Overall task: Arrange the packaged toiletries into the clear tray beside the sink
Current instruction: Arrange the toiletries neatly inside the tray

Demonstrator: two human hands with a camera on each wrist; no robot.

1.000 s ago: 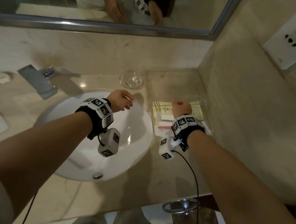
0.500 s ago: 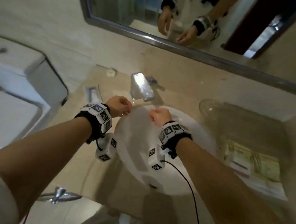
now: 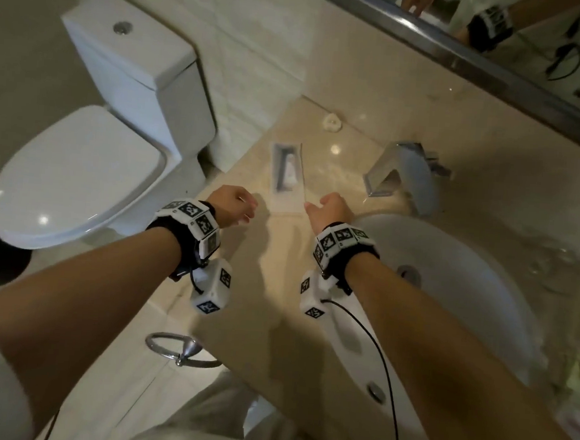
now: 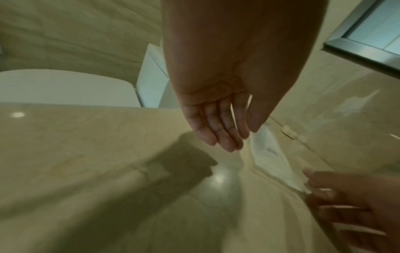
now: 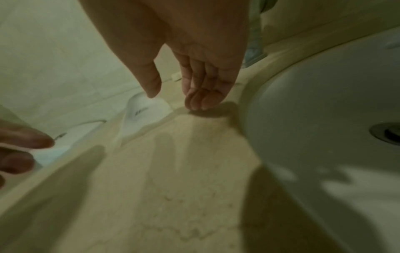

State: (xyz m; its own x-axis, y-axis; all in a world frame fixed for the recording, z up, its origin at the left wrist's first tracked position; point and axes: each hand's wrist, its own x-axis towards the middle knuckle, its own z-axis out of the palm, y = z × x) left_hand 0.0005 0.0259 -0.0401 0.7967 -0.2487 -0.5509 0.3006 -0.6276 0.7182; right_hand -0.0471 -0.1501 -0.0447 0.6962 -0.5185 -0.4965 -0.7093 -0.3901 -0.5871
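1. Both forearms reach forward over the countertop (image 3: pixel 277 287), each wrist strapped with a black band of white marker blocks. The left hand (image 3: pixel 231 207) hovers above the counter's left edge with fingers loosely extended and together, grasping nothing.
2. The right hand (image 3: pixel 330 210) hangs between the washbasin (image 3: pixel 465 300) and a packaged toiletry (image 3: pixel 286 181), thumb apart from lightly bent fingers, palm empty; its fingertips are near the packet's near right corner, and whether they touch it I cannot tell.
3. The packet is flat, rectangular, clear film over white, with a dark strip along one side, lying near the counter's left edge.
4. The clear tray (image 3: pixel 578 394) shows only as a blur at the counter's far right, with yellowish packets inside.
5. The counter is glossy beige marble; the basin is round white ceramic beside a chrome faucet (image 3: pixel 401 172).
6. A white toilet (image 3: pixel 79 170) stands left; a metal-framed mirror (image 3: pixel 498 73) runs above.
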